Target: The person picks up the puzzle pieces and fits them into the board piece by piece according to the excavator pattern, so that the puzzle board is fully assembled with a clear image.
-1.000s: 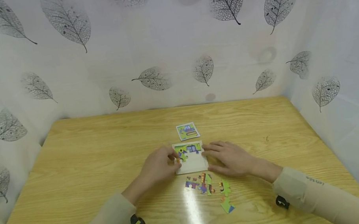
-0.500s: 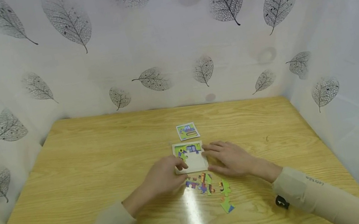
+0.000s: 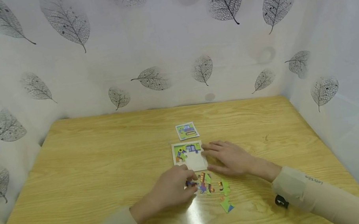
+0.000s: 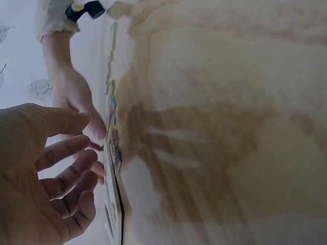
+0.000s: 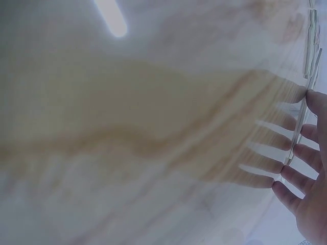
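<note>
A pale curtain [image 3: 167, 42] printed with dark leaves stands beyond the puzzle tray, and a wooden table [image 3: 101, 161] spreads beneath it. The right hand [image 3: 231, 159] lies right of the tray, fingers spread and fairly straight, their tips at its edge. The left hand [image 3: 175, 186] is over the person's side of the tray, fingers loosely bent, thumb apart, nothing gripped; whether it touches a piece cannot be told. The puzzle tray [image 3: 195, 162] itself has pieces fitted along its top and left. Just beyond it lies a picture card [image 3: 187, 130]. Loose puzzle pieces [image 3: 226, 187] lie on its near side, some partly under the left hand.
</note>
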